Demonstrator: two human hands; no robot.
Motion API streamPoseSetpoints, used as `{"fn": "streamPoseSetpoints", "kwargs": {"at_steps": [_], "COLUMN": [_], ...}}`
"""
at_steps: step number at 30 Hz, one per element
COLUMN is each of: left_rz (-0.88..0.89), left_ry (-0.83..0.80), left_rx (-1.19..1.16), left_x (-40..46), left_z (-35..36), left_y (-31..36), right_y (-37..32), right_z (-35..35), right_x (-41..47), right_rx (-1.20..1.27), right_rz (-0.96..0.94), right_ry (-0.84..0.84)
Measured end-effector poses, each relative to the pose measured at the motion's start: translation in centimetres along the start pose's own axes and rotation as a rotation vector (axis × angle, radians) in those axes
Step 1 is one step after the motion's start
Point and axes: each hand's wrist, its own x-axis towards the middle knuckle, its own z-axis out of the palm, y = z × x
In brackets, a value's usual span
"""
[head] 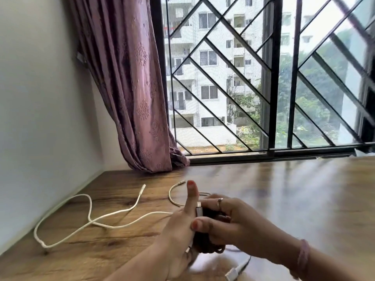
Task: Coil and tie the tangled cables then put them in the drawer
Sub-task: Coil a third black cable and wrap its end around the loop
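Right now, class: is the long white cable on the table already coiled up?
No: the long white cable lies loose in open, wandering curves across the wooden table, left of both hands and untied.

Both hands are low in the middle, working a dark coiled cable (211,247) between them. The left hand (178,238) has its thumb pointing straight up, and its curled fingers seem to hold the bundle. The right hand (229,218) wraps over the top of the coil, ring on one finger, thumb pressed against the front. A silver plug end (199,208) pokes out right between the two hands. Off to the left, a long white cable (89,218) lies loose and wavy on the wooden counter (284,195). A shorter white cable (174,194) curls just behind the hands. Another white connector (235,271) sits near the bottom edge, pretty blurry. Purple curtain (129,88) hangs in the corner by the barred window (272,78).
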Motion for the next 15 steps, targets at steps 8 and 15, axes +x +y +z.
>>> {"fn": "streamPoseSetpoints", "kwargs": {"at_steps": [8, 15], "left_rz": [0.011, -0.090], "left_ry": [0.136, 0.143], "left_rx": [-0.075, -0.134], "left_x": [-0.1, -0.2], "left_z": [0.9, 0.7], "left_y": [0.2, 0.5], "right_y": [-0.2, -0.5], "right_z": [0.5, 0.9], "right_x": [0.0, -0.2], "right_rx": [0.254, 0.458], "right_rz": [0.079, 0.260], "right_ry": [0.002, 0.068]}}
